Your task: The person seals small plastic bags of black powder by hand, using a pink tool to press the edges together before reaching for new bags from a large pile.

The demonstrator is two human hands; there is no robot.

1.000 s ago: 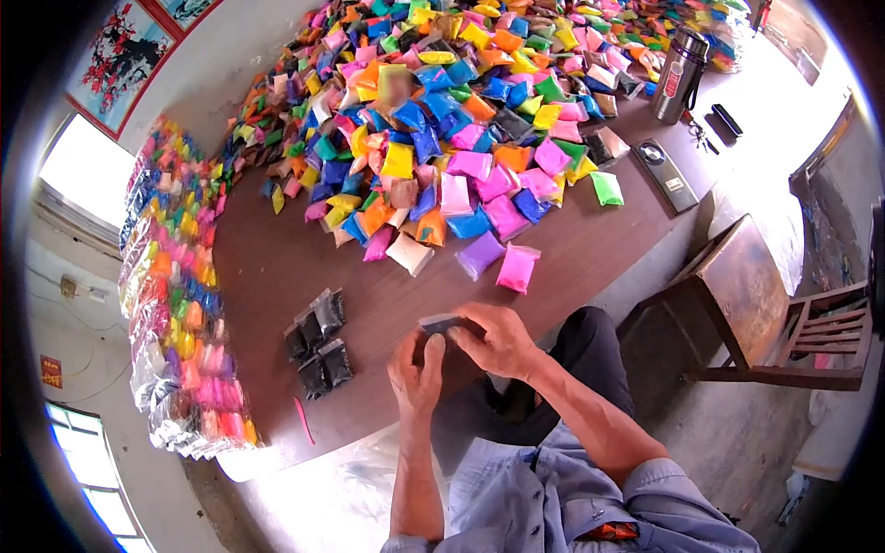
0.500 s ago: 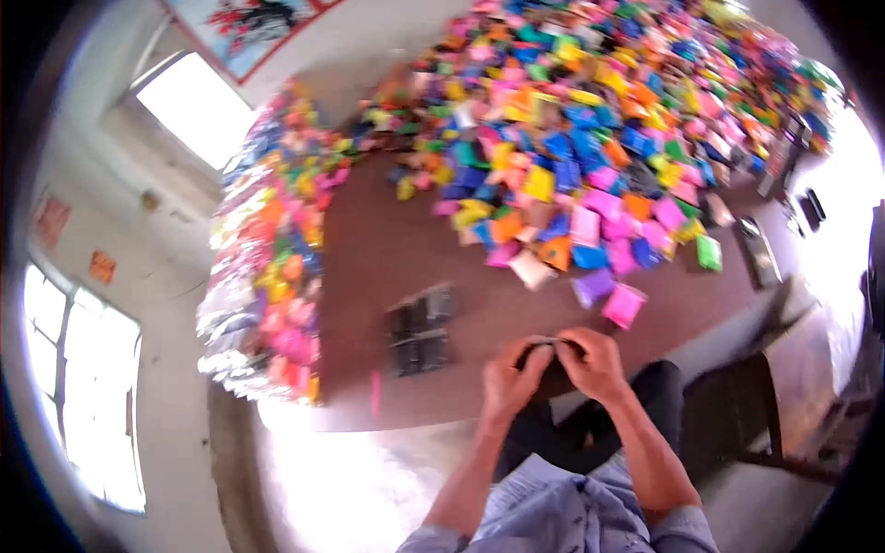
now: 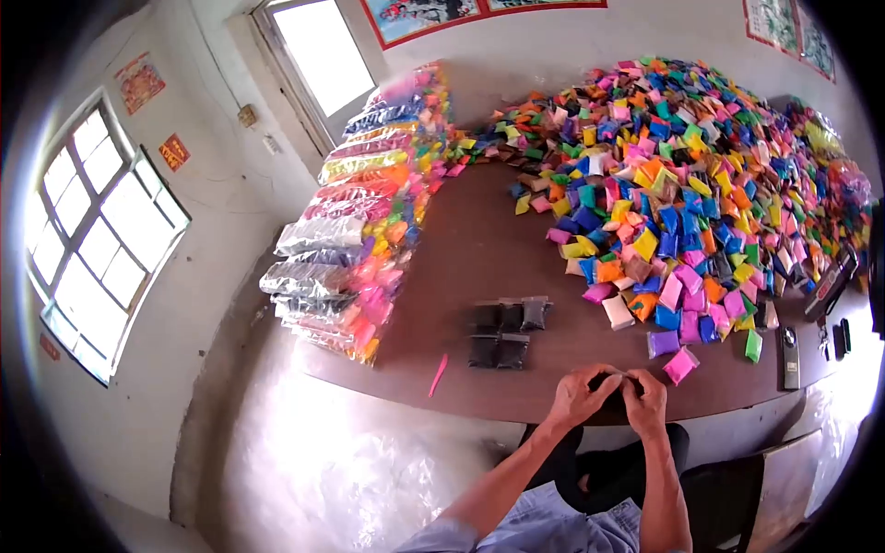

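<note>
My left hand point(image 3: 583, 396) and my right hand point(image 3: 644, 398) meet over the near edge of the table, fingers bent and fingertips pinched together. Whatever they pinch is hidden by the fingers; only a dark patch shows between them. To their left, several small black packets point(image 3: 498, 355) lie side by side in two rows. A thin pink strip point(image 3: 438, 376) rests left of those packets. Close beyond my right hand is a bright pink packet point(image 3: 681, 366), with a purple packet point(image 3: 662, 344) just behind it.
A big heap of colourful packets point(image 3: 673, 203) covers the back and right of the brown table point(image 3: 461, 249). Filled clear bags point(image 3: 346, 212) are stacked along the left edge. A phone-like object point(image 3: 790, 358) lies at right, near a wooden chair point(image 3: 784, 488).
The camera view has turned, so the table and packets appear shifted, and the picture is sharper. My hands stay pinched together near the table edge.
</note>
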